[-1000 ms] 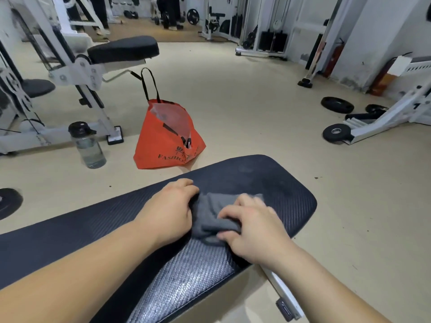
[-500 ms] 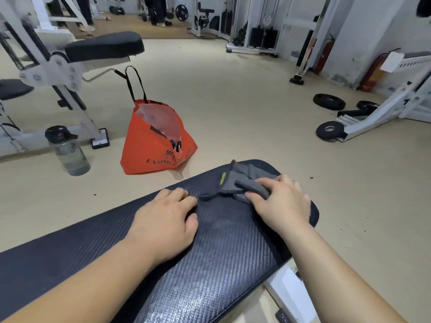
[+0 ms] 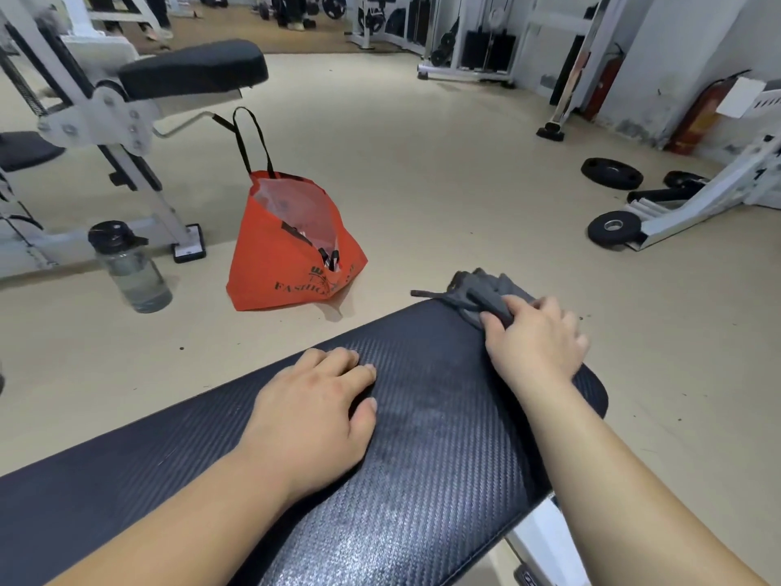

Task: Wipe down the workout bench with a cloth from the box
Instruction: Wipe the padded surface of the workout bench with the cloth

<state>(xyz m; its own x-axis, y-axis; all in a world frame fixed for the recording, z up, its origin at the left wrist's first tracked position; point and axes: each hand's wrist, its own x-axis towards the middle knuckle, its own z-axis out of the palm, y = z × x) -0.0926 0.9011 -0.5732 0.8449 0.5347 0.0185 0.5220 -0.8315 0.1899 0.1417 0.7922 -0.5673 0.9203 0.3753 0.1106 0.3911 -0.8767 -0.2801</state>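
The black textured workout bench [image 3: 422, 458] runs from the lower left to its rounded end at the right. A crumpled grey cloth [image 3: 481, 293] lies at the bench's far end, partly hanging past the edge. My right hand [image 3: 534, 340] presses on the cloth with fingers closed over it. My left hand [image 3: 317, 408] rests palm down on the bench's middle, fingers together, holding nothing. No box is in view.
An orange tote bag [image 3: 287, 264] stands on the floor just beyond the bench, a water bottle [image 3: 131, 268] to its left. A white machine with a black pad [image 3: 190, 74] is at the far left. Weight plates [image 3: 613, 228] and a white frame lie at the right.
My right hand has slid the cloth away from my left hand toward the bench's far end, now reaching its edge. My left hand has stayed on the bench.
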